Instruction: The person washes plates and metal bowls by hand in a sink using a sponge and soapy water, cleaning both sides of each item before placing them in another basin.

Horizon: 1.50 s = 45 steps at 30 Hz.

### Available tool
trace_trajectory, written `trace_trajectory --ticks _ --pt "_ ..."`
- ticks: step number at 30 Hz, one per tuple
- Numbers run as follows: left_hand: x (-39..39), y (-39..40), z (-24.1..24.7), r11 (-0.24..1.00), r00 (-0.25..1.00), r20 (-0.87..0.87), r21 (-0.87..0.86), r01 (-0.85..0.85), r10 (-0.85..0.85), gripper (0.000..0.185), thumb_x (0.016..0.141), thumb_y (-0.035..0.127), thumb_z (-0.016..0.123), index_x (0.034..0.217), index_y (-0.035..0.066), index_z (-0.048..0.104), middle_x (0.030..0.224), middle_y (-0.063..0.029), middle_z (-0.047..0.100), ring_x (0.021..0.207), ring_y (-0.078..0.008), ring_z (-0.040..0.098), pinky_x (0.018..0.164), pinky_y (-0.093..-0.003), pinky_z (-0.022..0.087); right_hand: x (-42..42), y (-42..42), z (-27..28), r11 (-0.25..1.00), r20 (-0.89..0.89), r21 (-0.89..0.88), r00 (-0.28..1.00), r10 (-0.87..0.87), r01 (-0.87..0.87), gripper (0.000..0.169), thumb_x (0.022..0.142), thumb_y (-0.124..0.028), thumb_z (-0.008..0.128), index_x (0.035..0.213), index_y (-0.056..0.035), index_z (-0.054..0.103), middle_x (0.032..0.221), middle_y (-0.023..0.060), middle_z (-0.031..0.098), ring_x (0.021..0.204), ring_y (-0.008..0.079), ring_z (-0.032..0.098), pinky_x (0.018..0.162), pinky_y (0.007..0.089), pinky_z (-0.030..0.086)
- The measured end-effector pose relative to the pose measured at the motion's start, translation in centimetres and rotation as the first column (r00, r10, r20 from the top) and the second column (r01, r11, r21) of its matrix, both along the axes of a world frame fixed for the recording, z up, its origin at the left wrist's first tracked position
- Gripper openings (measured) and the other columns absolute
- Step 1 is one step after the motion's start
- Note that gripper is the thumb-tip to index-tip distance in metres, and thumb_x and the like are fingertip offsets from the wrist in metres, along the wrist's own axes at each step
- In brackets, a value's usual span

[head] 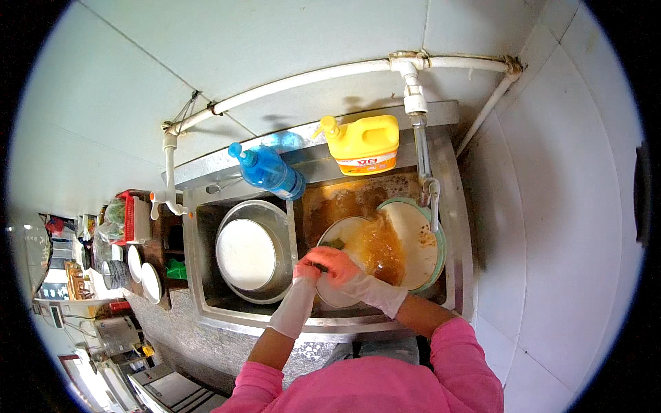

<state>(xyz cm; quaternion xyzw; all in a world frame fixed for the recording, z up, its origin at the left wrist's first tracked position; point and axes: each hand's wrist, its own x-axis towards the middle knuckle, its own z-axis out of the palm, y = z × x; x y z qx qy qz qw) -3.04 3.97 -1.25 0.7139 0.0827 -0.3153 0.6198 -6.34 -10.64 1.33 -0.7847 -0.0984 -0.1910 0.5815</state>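
Note:
My left hand [307, 269] and my right hand [335, 266], in pink-and-white rubber gloves, meet above the right sink basin. Between their fingers is a small dark thing, mostly covered, which I cannot make out; which hand grips it is unclear. Below them a round pale dish [338, 297] lies in the basin, with something dark green [334, 243] at its far side. Partly beside it sits a green-rimmed round dish [413, 242], with pale contents or a pale inside. Brownish-orange liquid [383, 253] spreads between the two.
A metal basin holding a white round dish [246, 254] stands in the left sink. Behind the basins are a blue pump bottle [271, 173] and a yellow pump jug [367, 144]. A metal tap [424, 149] reaches over the right basin. White plates [151, 283] stand at the left.

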Motion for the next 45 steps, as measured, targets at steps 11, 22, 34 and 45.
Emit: trace_trajectory --ticks 11,22,34,45 --pt "1.1 1.2 8.6 0.957 0.938 0.210 -0.150 -0.247 0.275 0.054 0.056 -0.018 0.037 0.104 -0.002 0.058 0.090 -0.0096 0.062 0.079 -0.0175 0.059 0.074 -0.0260 0.047 6.9 -7.5 0.0 0.988 -0.636 -0.092 0.756 -0.154 0.124 0.030 0.059 -0.019 0.062 0.088 -0.0122 0.064 0.076 0.0078 0.063 0.071 0.0219 0.059 0.065 0.0371 0.048" --pt "-3.6 -1.2 3.4 0.482 0.638 -0.138 -0.540 -0.690 0.757 0.045 0.053 -0.014 0.041 0.091 0.005 0.056 0.076 -0.0034 0.058 0.066 -0.0149 0.056 0.059 -0.0259 0.047 -5.9 -0.3 -4.7 0.617 -0.923 0.334 0.379 0.061 0.713 0.015 0.073 -0.018 0.048 0.066 -0.0047 0.052 0.079 0.0096 0.051 0.072 0.0195 0.048 0.058 0.0349 0.043" --pt "1.6 0.7 10.4 0.945 0.961 0.150 0.269 0.185 -0.231 0.036 0.083 0.033 0.053 0.101 0.002 0.057 0.070 0.0001 0.053 0.064 -0.0076 0.046 0.058 -0.0212 0.037 7.2 -5.5 4.6 0.861 -0.714 -0.426 0.687 -0.132 -0.278 0.056 0.057 -0.017 0.065 0.112 -0.0176 0.055 0.110 0.0127 0.055 0.099 0.0290 0.054 0.086 0.0356 0.043" --pt "0.1 -0.2 1.0 0.828 0.784 0.271 -0.133 -0.544 0.559 0.017 0.087 0.020 0.048 0.076 0.007 0.051 0.069 0.0025 0.051 0.063 -0.0065 0.043 0.056 -0.0213 0.036 -5.8 -4.1 -14.6 0.812 -0.669 -0.579 0.610 -0.424 -0.071 0.074 0.065 -0.008 0.059 0.130 0.0005 0.025 0.132 0.0178 0.033 0.119 0.0297 0.036 0.100 0.0322 0.029"
